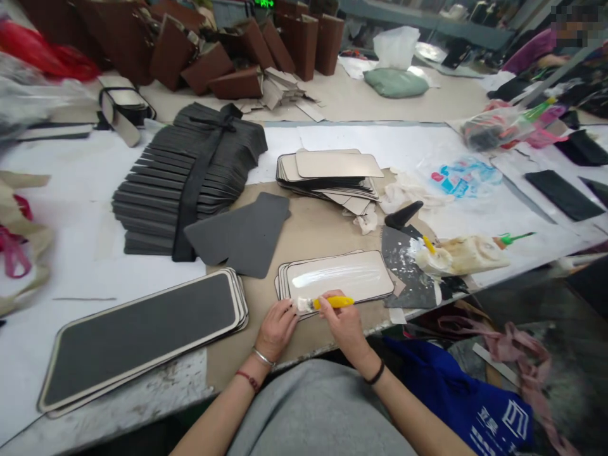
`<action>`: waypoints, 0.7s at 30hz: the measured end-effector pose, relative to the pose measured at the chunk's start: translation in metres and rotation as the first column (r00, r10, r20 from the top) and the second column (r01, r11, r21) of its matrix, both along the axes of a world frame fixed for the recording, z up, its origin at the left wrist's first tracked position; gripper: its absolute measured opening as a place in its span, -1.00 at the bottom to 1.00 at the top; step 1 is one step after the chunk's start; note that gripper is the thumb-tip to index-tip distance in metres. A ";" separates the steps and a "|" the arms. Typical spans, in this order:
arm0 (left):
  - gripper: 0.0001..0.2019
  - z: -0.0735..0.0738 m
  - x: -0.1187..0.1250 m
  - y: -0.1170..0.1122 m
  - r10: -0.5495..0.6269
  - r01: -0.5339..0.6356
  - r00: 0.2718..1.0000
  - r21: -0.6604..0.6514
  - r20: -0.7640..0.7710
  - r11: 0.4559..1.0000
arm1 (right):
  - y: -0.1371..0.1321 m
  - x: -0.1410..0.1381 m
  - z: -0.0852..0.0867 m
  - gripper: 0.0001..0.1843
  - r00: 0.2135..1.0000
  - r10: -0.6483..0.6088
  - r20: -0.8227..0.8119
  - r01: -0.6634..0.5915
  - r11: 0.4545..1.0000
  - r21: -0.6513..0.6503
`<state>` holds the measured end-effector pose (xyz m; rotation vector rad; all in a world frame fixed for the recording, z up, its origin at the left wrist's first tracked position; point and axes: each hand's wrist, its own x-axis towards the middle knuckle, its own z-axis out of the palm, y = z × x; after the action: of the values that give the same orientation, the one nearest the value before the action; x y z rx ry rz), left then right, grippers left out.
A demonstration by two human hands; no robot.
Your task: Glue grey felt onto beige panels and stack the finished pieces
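Note:
My right hand is closed around the yellow handle of a brush. Its pale, whitish bristles rest at the near left edge of a beige rounded panel. A streak of wet, shiny white glue-like liquid runs along the panel's surface. Under it lie several similar panels in a loose stack. My left hand has its fingers stretched out, with the tips at the stack's near left corner. To the left lies a long stack of panels topped by a dark grey sheet inside a beige border.
Behind are dark grey sheets, a strapped black bundle and another beige panel stack. At right, a glue-smeared bottle lies on a spattered dark board. Brown boxes stand farther back. A person's sleeve shows at upper right.

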<state>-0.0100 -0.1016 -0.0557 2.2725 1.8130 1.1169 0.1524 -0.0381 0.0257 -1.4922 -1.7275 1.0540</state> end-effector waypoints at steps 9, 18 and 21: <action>-0.87 0.002 -0.003 -0.001 -0.012 0.012 1.000 0.005 -0.014 1.000 | -0.008 0.010 0.004 -0.73 0.997 -0.072 -0.010 0.071 0.997 -0.033; -0.87 0.000 -0.004 0.002 -0.040 0.041 0.999 0.048 -0.018 0.998 | 0.038 0.130 0.006 -0.57 0.832 -0.447 0.328 0.405 0.894 0.192; -0.87 0.002 -0.004 0.002 -0.033 0.035 0.999 0.048 -0.036 0.998 | 0.038 0.114 0.015 -0.59 0.877 -0.398 0.270 0.351 0.914 0.206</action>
<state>-0.0139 -0.0992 -0.0540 2.3549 1.7709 1.1353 0.2662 -0.0004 0.0407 -1.8702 -1.5787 0.4966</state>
